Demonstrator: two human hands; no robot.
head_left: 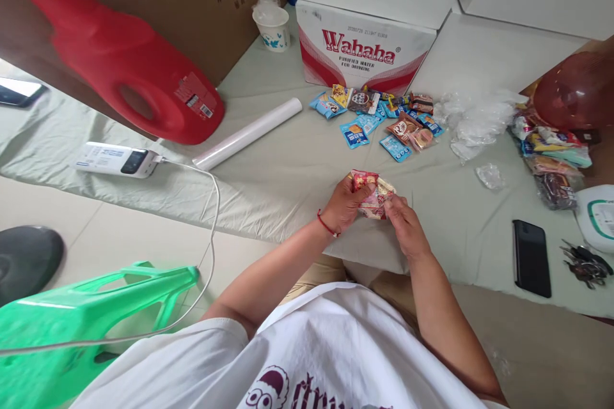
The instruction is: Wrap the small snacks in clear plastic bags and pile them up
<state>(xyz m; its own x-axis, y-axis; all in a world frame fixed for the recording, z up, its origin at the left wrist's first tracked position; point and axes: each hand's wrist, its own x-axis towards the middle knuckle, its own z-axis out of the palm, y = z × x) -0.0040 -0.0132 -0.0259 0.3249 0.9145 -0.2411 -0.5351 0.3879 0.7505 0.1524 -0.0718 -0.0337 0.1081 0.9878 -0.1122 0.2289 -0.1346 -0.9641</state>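
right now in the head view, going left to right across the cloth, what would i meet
White power bank, white roll, left hand and right hand holding a red packet, small crumpled clear plastic, black phone, keys.

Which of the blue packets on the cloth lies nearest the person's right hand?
The light-blue packet just in front of the frontmost brown packet. It lies closer to the right hand than every other blue packet.

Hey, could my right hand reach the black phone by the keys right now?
Probably yes: nothing visible stands between the right hand and the black phone, though that hand would likely need to release the red packet first.
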